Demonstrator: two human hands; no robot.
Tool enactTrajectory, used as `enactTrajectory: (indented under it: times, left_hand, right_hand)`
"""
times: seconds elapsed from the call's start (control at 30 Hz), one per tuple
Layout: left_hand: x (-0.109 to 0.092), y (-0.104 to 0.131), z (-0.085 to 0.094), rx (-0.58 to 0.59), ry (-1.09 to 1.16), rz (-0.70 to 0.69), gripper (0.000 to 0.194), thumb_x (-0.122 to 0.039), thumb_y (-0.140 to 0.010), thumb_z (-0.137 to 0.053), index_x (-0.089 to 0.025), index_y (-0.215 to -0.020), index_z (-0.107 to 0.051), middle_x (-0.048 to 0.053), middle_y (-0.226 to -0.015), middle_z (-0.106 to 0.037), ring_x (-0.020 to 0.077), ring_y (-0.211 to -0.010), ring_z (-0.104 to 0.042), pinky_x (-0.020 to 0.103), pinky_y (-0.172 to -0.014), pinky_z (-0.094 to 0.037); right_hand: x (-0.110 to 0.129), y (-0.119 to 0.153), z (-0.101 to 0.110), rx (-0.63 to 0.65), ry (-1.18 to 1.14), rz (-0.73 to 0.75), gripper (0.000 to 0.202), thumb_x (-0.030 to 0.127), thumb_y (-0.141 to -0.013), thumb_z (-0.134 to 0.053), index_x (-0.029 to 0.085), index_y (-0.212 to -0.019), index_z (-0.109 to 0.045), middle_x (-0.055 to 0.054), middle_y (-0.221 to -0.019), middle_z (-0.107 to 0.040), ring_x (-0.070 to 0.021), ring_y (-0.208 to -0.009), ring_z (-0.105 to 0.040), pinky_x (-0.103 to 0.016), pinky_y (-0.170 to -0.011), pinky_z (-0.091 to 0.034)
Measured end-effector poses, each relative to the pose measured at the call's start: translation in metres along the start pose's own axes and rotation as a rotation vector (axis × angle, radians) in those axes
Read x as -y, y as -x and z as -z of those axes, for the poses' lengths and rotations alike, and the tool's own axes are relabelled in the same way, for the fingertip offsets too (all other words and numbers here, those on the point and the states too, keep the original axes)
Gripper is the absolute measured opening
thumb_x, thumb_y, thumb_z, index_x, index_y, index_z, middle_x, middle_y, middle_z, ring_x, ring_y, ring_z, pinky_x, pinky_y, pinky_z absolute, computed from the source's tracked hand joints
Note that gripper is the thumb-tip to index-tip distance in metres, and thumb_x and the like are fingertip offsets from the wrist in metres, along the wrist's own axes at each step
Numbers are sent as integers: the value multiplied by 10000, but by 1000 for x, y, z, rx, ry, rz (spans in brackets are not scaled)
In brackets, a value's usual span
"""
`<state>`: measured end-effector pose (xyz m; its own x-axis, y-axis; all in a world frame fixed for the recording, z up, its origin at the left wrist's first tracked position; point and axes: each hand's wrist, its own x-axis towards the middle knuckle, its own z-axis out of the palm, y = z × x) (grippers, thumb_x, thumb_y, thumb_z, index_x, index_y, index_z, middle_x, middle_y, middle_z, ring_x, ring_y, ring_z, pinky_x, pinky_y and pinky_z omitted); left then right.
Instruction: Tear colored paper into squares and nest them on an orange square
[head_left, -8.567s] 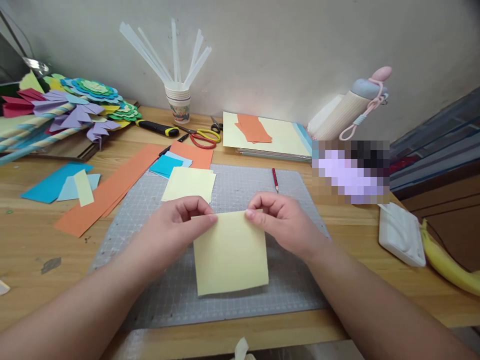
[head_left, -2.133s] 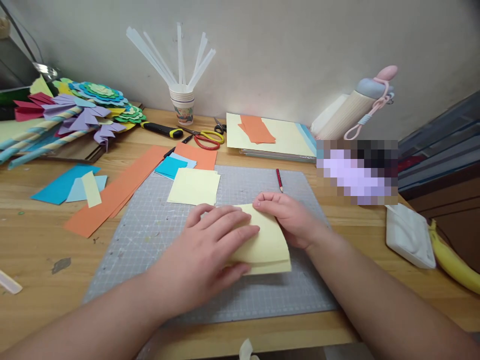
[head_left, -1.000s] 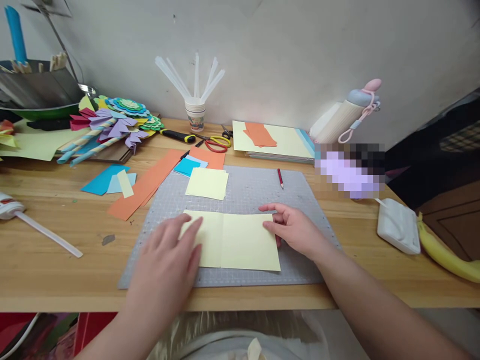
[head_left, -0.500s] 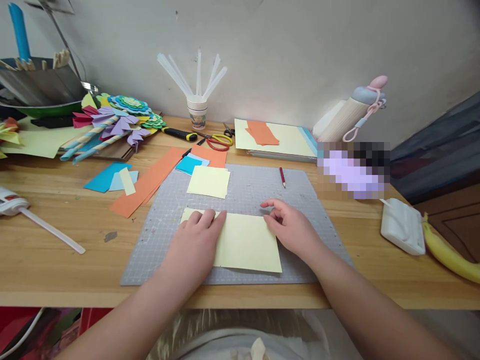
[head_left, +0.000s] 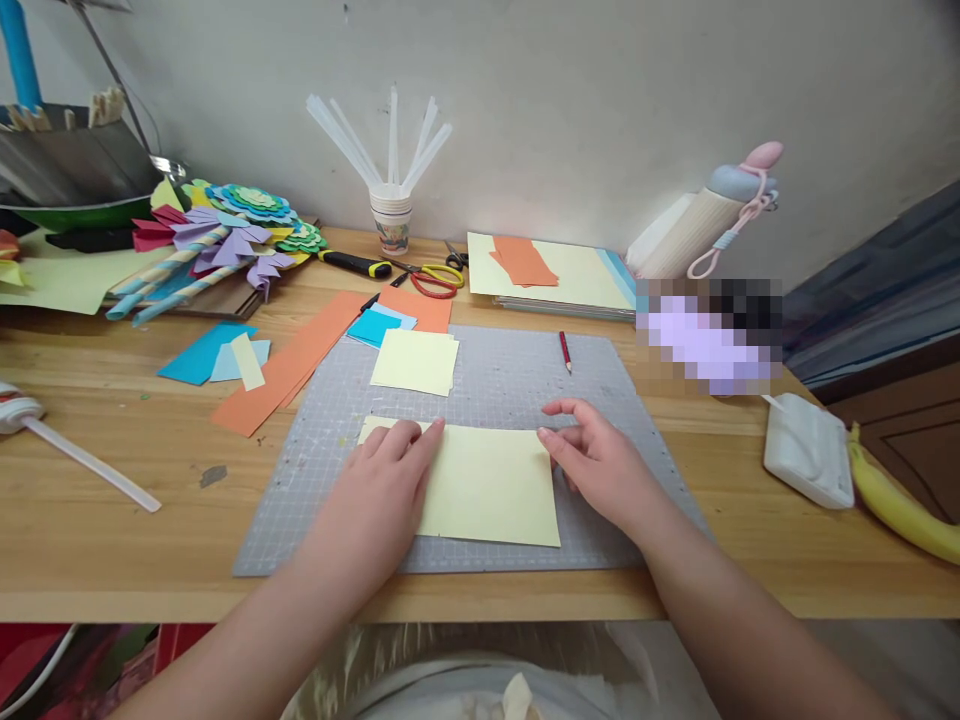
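A pale yellow paper sheet [head_left: 487, 485] lies on the grey cutting mat [head_left: 622, 520] in front of me. My left hand [head_left: 382, 490] rests flat across the left part of this sheet, its fingertips near the top edge. At the sheet's upper right corner is my right hand [head_left: 592, 455], with the thumb tip at the paper and the index finger held apart above it; the other fingers curl behind the thumb. Just beyond, smaller yellow paper squares [head_left: 415, 362] lie stacked on the mat. A dark red pencil [head_left: 565, 352] is near the mat's far edge.
Orange strips [head_left: 289, 370] and blue paper [head_left: 204, 352] lie left of the mat. Behind are a utility knife [head_left: 355, 264], scissors [head_left: 433, 280] and a paper cup [head_left: 391, 225] of glue sticks. A glue gun [head_left: 19, 410] sits far left, a banana [head_left: 904, 500] far right.
My right hand has shifted slightly right along the sheet's top edge to its corner. My left hand stays on the paper, and the view has tilted a little.
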<state>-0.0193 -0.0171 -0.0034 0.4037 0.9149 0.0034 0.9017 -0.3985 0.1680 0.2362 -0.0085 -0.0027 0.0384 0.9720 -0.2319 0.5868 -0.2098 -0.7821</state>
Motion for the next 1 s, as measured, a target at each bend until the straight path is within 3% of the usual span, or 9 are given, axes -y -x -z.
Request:
enactTrajectory:
  times: [0.13, 0.23, 0.4, 0.63, 0.77, 0.87, 0.93, 1.0]
  left_hand:
    - [16, 15, -7, -136, -56, -36, 408, -339, -972, -374, -306, -1364, -480, 27, -1453, -479, 272, -1301, -447, 488, -1037, -334]
    - [22, 21, -13, -127, -119, -86, 467, -379, -987, -327, -318, -1448, -362, -13, -1540, -346, 248, -1395, -353, 505, -1111, -224]
    - [24, 20, -16, -94, -160, -100, 505, -387, -996, -267, -277, -1489, -288, -18, -1560, -255, 224, -1420, -315, 469, -1130, -233]
    - [22, 21, -16, -58, -99, -89, 508, -394, -996, -253, -295, -1494, -267, -27, -1569, -231, 224, -1438, -274, 490, -1151, -224]
    - [29, 18, -7, 15, 71, -40, 507, -421, -988, -256, -314, -1482, -296, -29, -1570, -271, 233, -1430, -290, 499, -1157, -226]
    - [43, 9, 6, -62, 241, 133, 533, -473, -958, -288, -245, -1423, -415, 45, -1501, -413, 255, -1347, -407, 454, -1102, -336]
    - [54, 0, 15, -101, 271, 215, 540, -520, -896, -388, -213, -1321, -516, 84, -1373, -521, 290, -1268, -466, 465, -1058, -376]
    - [62, -8, 21, -38, 271, 221, 552, -563, -800, -515, -215, -1225, -566, 88, -1284, -555, 309, -1204, -498, 461, -1004, -413]
  right_hand:
    - [-6, 18, -3, 2, -125, -82, 343, 457, -877, -519, 264, -1154, -456, 35, -673, -618, -152, -559, -500, -275, -551, -383]
    - [-7, 31, -12, -11, -146, -53, 344, 424, -885, -507, 272, -1188, -449, 53, -652, -557, -155, -592, -496, -272, -580, -382]
    - [-3, 40, -21, -44, 43, 2, 298, 340, -898, -465, 285, -1192, -466, 74, -607, -406, -149, -570, -434, -270, -585, -354]
    - [-4, 48, -18, -68, 157, 36, 273, 326, -904, -431, 249, -1163, -474, 70, -582, -397, -155, -561, -439, -262, -561, -356]
    - [-20, 51, -4, -143, 199, 40, 277, 370, -910, -434, 250, -1150, -504, 51, -612, -490, -155, -556, -485, -259, -540, -376]
    - [-29, 46, 16, -243, 212, 117, 265, 396, -892, -487, 249, -1087, -587, -8, -768, -635, -166, -652, -578, -269, -591, -432]
    - [-29, 38, 31, -337, 230, 181, 220, 390, -876, -523, 252, -986, -654, -39, -894, -685, -184, -760, -622, -281, -657, -462]
    - [-23, 26, 46, -413, 230, 241, 204, 368, -866, -538, 254, -931, -695, -54, -1008, -695, -206, -884, -636, -297, -734, -476]
